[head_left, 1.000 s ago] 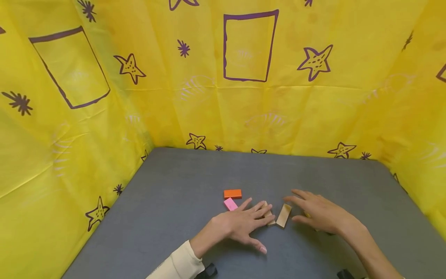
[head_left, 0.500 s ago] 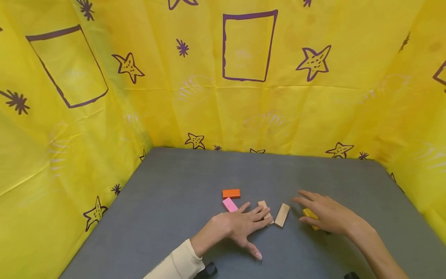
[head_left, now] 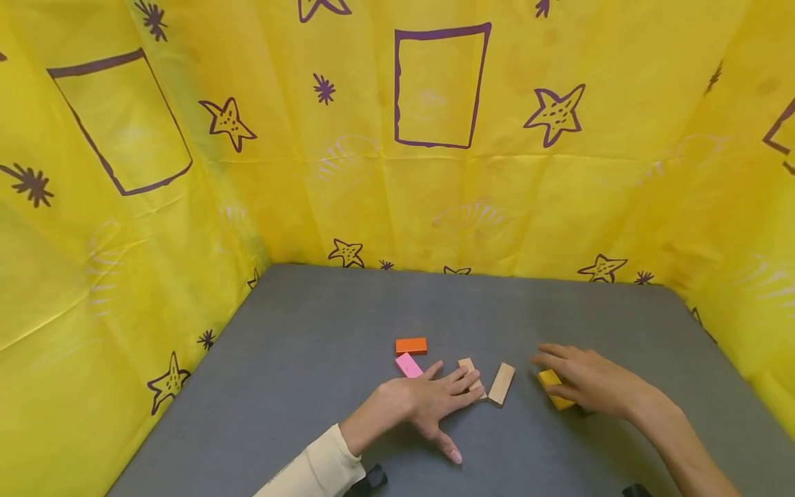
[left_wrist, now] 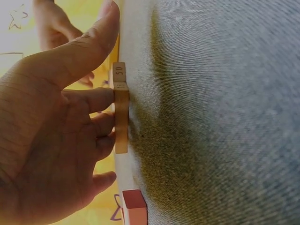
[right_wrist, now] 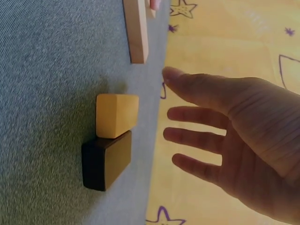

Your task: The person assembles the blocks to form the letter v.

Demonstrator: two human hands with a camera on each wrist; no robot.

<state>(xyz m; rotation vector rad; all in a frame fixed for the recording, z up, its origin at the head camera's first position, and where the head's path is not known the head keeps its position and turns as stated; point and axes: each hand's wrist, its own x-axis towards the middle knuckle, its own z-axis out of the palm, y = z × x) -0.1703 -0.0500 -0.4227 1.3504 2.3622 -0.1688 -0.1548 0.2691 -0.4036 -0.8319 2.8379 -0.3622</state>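
Plain blocks (head_left: 502, 384), two: ends meeting on table (head_left: 348, 310); left hand (head_left: 422, 408), outspread, touches one. Orange block (head_left: 410, 346), pink block (head_left: 408, 366): adjacent. Yellow block (head_left: 555, 391), black block (right_wrist: 107, 161): touching, under relaxed, empty right hand (head_left: 596, 381). Arrangement apparently partial; last pair seemingly unjoined.

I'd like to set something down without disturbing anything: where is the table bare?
The table is bare beyond the orange block, back to the curtain, and left of the sleeve. Crowded: the pink block and plain blocks by the left hand, the yellow block and black block by the right hand.
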